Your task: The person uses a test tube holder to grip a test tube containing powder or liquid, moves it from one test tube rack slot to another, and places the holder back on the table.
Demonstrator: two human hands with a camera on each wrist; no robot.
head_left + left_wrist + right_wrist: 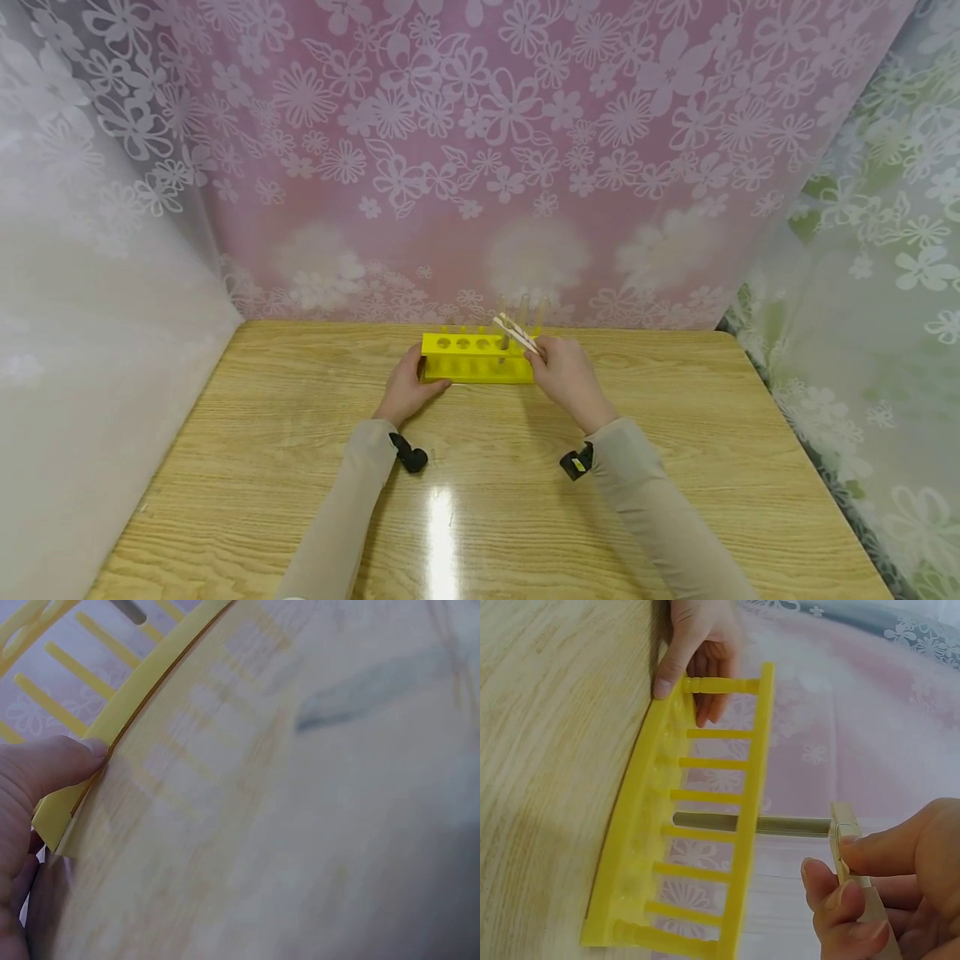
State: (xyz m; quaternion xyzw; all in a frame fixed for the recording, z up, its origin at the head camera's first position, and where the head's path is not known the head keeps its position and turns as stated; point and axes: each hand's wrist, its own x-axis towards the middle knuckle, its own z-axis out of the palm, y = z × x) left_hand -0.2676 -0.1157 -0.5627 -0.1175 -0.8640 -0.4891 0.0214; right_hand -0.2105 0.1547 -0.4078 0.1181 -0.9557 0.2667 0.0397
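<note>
A yellow test tube rack point(472, 352) stands on the table near its back edge. My left hand point(405, 390) grips the rack's left end, and in the left wrist view the thumb point(71, 761) presses on the base edge. My right hand point(570, 375) holds a wooden test tube holder point(842, 825) between thumb and fingers. The holder's jaws are around the upper end of a test tube point(791, 826) that looks grey. This tube passes through a hole in the rack's top plate, its rounded bottom close above the base.
Several clear glass tubes point(525, 310) stand at the rack's back right, with short yellow pegs along its rear. A pink flowered curtain point(480, 167) hangs behind the wooden table point(300, 467); pale curtains flank both sides.
</note>
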